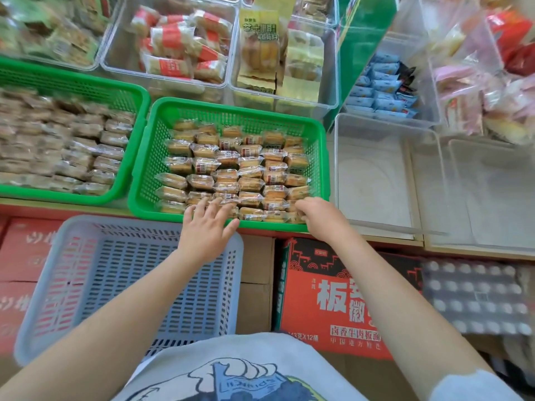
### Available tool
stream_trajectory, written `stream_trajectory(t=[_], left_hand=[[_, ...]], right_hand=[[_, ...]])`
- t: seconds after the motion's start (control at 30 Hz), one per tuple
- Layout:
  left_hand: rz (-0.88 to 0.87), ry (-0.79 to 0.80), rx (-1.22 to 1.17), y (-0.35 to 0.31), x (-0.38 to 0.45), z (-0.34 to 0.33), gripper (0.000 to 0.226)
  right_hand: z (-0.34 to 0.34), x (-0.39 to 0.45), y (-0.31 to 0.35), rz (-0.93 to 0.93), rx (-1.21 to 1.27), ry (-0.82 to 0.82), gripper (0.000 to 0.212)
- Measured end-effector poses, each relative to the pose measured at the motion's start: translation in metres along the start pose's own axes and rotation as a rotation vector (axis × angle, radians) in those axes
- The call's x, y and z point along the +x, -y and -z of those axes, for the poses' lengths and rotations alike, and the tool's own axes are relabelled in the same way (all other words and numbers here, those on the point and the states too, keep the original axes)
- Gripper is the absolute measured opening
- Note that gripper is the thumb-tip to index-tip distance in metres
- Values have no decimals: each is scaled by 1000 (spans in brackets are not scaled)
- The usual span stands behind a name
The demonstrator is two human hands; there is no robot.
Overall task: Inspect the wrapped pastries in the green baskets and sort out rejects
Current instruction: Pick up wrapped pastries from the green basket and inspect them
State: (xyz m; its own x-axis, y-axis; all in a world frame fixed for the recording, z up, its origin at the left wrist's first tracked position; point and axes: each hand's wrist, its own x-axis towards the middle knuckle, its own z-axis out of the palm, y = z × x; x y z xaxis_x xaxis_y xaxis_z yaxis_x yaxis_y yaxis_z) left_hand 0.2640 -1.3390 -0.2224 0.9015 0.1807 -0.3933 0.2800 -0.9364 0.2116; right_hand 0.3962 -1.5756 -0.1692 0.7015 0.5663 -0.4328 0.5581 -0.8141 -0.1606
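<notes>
Head view: I look down at the nearer green basket point(144, 180) on the shelf edge, both my hands at its near rim.
Key relation: the wrapped pastries point(231, 175) lie straight ahead of my hands, in rows with their long axes running left to right; the near row is under my fingers, so either hand can reach it.
Left hand point(207, 227): fingers spread flat, resting on the near-row packets, gripping nothing.
Right hand point(315, 217): fingers curled down at the near right corner; I judge it pinches a packet there, though the fingertips are hidden.
Second green basket point(136, 111): to the left, also full of wrapped pastries, blurred.
Grey basket point(37, 299): below my left arm, holding nothing I can see; likely for rejects.
Clear bins point(335, 82): behind, holding other packaged snacks.
</notes>
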Motion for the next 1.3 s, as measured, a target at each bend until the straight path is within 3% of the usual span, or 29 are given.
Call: stream_trajectory(t=[0.17, 0.3, 0.4, 0.47, 0.53, 1.03, 1.2, 1.3], left_hand=[[23, 31, -29, -1, 1, 6, 61], [37, 46, -240, -13, -6, 31, 65], [-59, 101, -849, -48, -29, 70, 59], [-57, 232, -1359, -72, -45, 93, 55], [-2, 263, -1589, -85, -53, 106, 53], [46, 220, -1791, -82, -65, 121, 24], [119, 145, -1759, -84, -63, 120, 19], [233, 27, -1641, -85, -59, 114, 19]], right_hand=[[29, -29, 9, -60, -50, -82, 25], [68, -78, 4, -223, 360, -227, 10], [79, -103, 14, -297, 976, -333, 8], [75, -106, 27, -297, 1426, -271, 8], [69, -105, 39, -270, 1658, -207, 11], [49, -97, 49, -177, 1933, -157, 10], [42, -98, 46, -203, 1873, -224, 6], [37, -99, 44, -246, 1709, -311, 8]])
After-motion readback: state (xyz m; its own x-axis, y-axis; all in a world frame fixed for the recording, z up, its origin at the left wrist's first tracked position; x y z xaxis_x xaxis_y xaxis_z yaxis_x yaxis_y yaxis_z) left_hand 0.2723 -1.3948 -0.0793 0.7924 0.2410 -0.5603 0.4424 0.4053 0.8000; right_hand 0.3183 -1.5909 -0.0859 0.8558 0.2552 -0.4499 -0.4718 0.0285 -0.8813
